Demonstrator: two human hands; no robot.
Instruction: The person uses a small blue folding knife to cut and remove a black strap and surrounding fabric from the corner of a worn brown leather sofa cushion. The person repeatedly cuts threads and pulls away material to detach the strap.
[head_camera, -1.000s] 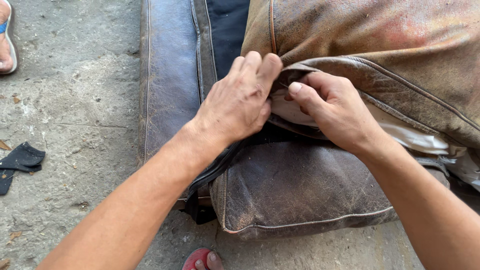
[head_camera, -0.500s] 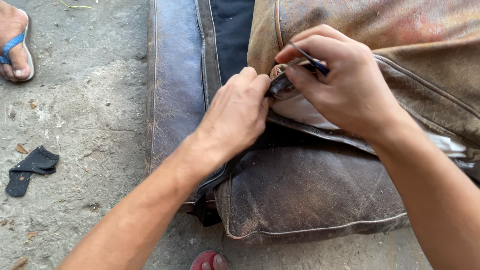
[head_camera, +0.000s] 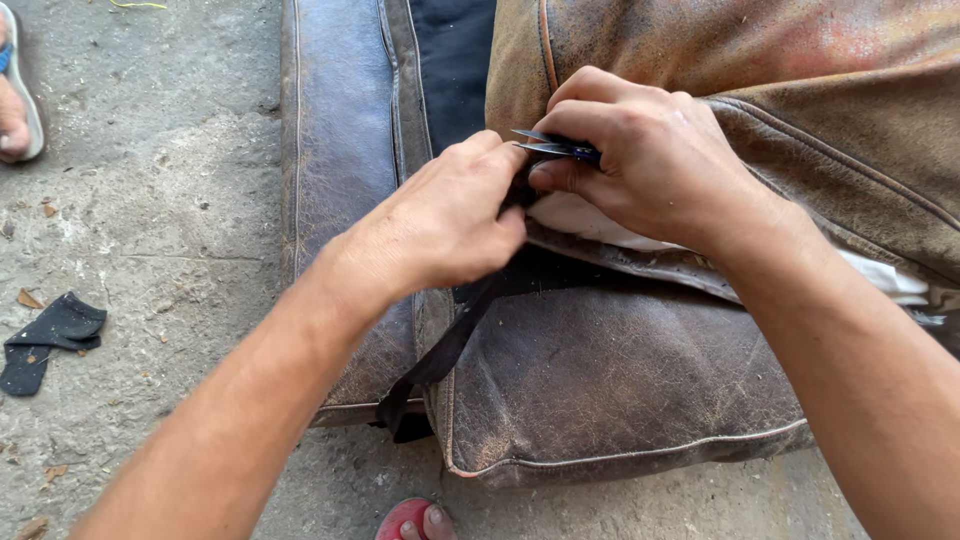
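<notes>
- I am closing my right hand (head_camera: 650, 165) around small blue-handled scissors (head_camera: 555, 148), their blades nearly shut and pointing left at the cushion's open seam.
- I am pinching the black strap (head_camera: 445, 350) with my left hand (head_camera: 440, 225), fingers (head_camera: 500, 165) curled tight just beside the blades.
- The strap is trailing down toward the near edge of the worn brown leather cushion (head_camera: 620, 390), which is lying on the concrete floor (head_camera: 150, 250).
- I am judging the strap to be light, limp and easily cut, best held taut close to the blades; the cushion is looking soft yet heavy, its cracked leather stiff, with white filling (head_camera: 585, 220) showing.
</notes>
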